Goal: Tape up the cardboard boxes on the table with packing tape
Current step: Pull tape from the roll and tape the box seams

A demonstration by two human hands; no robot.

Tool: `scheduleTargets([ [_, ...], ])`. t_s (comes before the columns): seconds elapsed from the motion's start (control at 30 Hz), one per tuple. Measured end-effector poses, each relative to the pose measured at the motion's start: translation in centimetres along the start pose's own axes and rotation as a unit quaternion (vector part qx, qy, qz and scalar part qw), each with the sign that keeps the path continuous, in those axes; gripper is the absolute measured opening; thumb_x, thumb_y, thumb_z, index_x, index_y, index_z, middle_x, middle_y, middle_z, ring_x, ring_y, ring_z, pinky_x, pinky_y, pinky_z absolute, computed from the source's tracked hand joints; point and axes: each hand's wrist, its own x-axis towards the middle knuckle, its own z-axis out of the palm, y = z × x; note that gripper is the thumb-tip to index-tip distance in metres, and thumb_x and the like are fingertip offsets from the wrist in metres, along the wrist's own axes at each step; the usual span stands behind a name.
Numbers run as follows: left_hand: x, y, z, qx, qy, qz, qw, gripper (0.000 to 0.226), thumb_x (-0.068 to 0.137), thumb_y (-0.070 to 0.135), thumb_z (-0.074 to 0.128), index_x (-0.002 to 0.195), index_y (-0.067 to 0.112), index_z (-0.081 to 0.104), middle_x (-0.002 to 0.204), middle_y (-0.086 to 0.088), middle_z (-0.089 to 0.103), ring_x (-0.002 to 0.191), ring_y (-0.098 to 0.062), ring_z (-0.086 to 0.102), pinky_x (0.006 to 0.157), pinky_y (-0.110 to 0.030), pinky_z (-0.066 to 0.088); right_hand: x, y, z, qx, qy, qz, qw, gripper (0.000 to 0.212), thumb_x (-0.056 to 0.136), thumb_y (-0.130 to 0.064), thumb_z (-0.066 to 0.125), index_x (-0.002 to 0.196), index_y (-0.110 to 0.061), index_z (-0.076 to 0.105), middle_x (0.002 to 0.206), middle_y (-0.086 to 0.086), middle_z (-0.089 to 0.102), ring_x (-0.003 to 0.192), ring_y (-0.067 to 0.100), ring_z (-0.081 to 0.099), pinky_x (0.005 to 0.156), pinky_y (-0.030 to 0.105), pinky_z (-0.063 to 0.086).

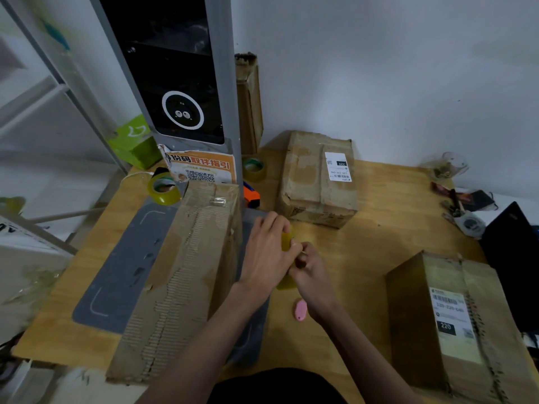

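Over the middle of the light wooden table (379, 205), both hands meet around a yellowish, translucent roll of packing tape (286, 242). The left hand (267, 255) curls its fingers (277, 221) over the top of the roll and grips it, while the right hand (313, 275) pinches at the roll's near edge with thumb and fingertips; whether it has a loose tape end there is too small to tell. Just left of the left hand's fingers stands a tall, worn brown cardboard box with its outer paper torn away to the ribbing (186, 272), resting on a grey rubber mat (125, 266). Beyond the fingers, farther across the table, sits a battered brown cardboard box bearing a white shipping label (316, 182). Well to the right of the right hand is a third brown cardboard box with a white label marked 220 (455, 322). Just below the right hand, a small pink oval object (300, 309) lies on the table. Beyond the torn box, a yellow-green tape roll (164, 188) stands to the left and a second greenish tape roll (255, 169) sits farther back, with an orange and black tool (251, 197) near it. A grey kiosk with a dark screen (178, 83) rises at the back left.
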Motion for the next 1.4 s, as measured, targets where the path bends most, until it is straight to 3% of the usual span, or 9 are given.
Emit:
scheduleTargets([
  [0.17, -0.3, 0.2, 0.3, -0.020, 0.024, -0.003, 1.000, 0.025, 0.086, 0.019, 0.066, 0.077, 0.017, 0.043, 0.096, 0.006, 0.040, 0.091, -0.013, 0.038, 0.077, -0.021, 0.030, 0.1, -0.1, -0.2, 0.001, 0.001, -0.003, 1.000, 0.025, 0.088, 0.005, 0.057, 0.109, -0.007, 0.056, 0.096, 0.011, 0.067, 0.092, 0.025, 0.065, 0.080, 0.050, 0.055],
  [0.37, 0.3, 1.0, -0.4, -0.026, -0.001, 0.012, 1.000, 0.030, 0.086, 0.015, 0.064, 0.096, 0.024, 0.038, 0.096, 0.008, 0.042, 0.089, -0.010, 0.039, 0.077, -0.027, 0.033, 0.5, -0.3, -0.8, -0.010, -0.018, -0.011, 1.000, 0.016, 0.094, 0.003, 0.057, 0.109, -0.002, 0.055, 0.091, 0.010, 0.067, 0.080, 0.012, 0.064, 0.067, 0.027, 0.054],
  [0.67, -0.8, 0.2, -0.3, -0.057, 0.002, -0.010, 0.998, 0.030, 0.085, 0.011, 0.065, 0.094, 0.022, 0.039, 0.087, 0.009, 0.038, 0.085, -0.011, 0.037, 0.072, -0.023, 0.030, 0.4, 0.2, -0.3, -0.002, -0.040, 0.017, 0.999, 0.019, 0.092, 0.002, 0.058, 0.108, -0.008, 0.057, 0.096, 0.013, 0.066, 0.091, 0.027, 0.063, 0.075, 0.042, 0.055],
  [0.83, -1.0, 0.5, -0.8, -0.090, 0.037, -0.027, 0.995, 0.028, 0.084, 0.010, 0.066, 0.092, 0.019, 0.041, 0.081, 0.013, 0.035, 0.081, -0.010, 0.037, 0.066, -0.019, 0.035, 0.5, -0.4, -0.2, -0.011, -0.053, -0.013, 0.998, 0.020, 0.087, 0.009, 0.057, 0.097, -0.009, 0.056, 0.079, 0.000, 0.062, 0.076, 0.010, 0.059, 0.062, 0.024, 0.048],
  [0.97, -1.4, -0.3, -1.1, -0.071, 0.036, -0.005, 0.997, 0.018, 0.093, 0.019, 0.066, 0.100, 0.013, 0.051, 0.081, 0.014, 0.036, 0.086, -0.011, 0.039, 0.072, -0.027, 0.040, 0.1, -0.8, -0.2, -0.040, -0.064, -0.049, 0.996, 0.023, 0.087, 0.005, 0.060, 0.098, -0.015, 0.057, 0.079, -0.006, 0.062, 0.073, 0.001, 0.060, 0.061, 0.020, 0.048],
  [1.1, -1.4, -1.3, -1.4, -0.037, 0.006, 0.011, 0.999, 0.027, 0.098, 0.033, 0.062, 0.115, 0.014, 0.069, 0.111, 0.002, 0.054, 0.105, -0.013, 0.052, 0.093, -0.026, 0.043, 0.2, -0.7, -0.4, -0.055, -0.085, -0.037, 0.994, 0.021, 0.085, -0.004, 0.069, 0.101, -0.016, 0.060, 0.079, -0.014, 0.068, 0.076, 0.002, 0.062, 0.065, 0.021, 0.049],
  [1.2, -1.2, -1.7, -2.3, -0.069, 0.017, 0.004, 0.997, 0.021, 0.093, 0.025, 0.071, 0.108, 0.012, 0.077, 0.106, -0.002, 0.069, 0.096, -0.015, 0.065, 0.089, -0.035, 0.053, 0.3, -0.5, -0.9, -0.033, -0.093, -0.004, 0.995, 0.023, 0.083, -0.016, 0.078, 0.099, -0.015, 0.061, 0.083, -0.006, 0.072, 0.081, 0.011, 0.067, 0.070, 0.030, 0.051],
  [1.3, -1.4, -1.8, -3.1, -0.107, 0.028, -0.014, 0.994, 0.016, 0.086, 0.018, 0.079, 0.101, 0.013, 0.081, 0.098, 0.000, 0.074, 0.087, -0.009, 0.068, 0.082, -0.022, 0.054, 0.2, -0.6, -1.6, -0.029, -0.103, -0.001, 0.994, 0.025, 0.083, -0.020, 0.080, 0.100, -0.018, 0.061, 0.087, -0.001, 0.074, 0.084, 0.019, 0.071, 0.071, 0.034, 0.053],
  [1.4, -1.6, -1.5, -3.4, -0.122, 0.019, -0.024, 0.992, 0.012, 0.083, 0.014, 0.081, 0.094, 0.013, 0.082, 0.093, 0.002, 0.075, 0.087, -0.006, 0.067, 0.077, -0.005, 0.046, -0.2, -0.7, -2.6, -0.036, -0.128, -0.006, 0.991, 0.023, 0.085, -0.019, 0.080, 0.096, -0.018, 0.060, 0.077, -0.010, 0.072, 0.074, 0.007, 0.069, 0.064, 0.026, 0.050],
])
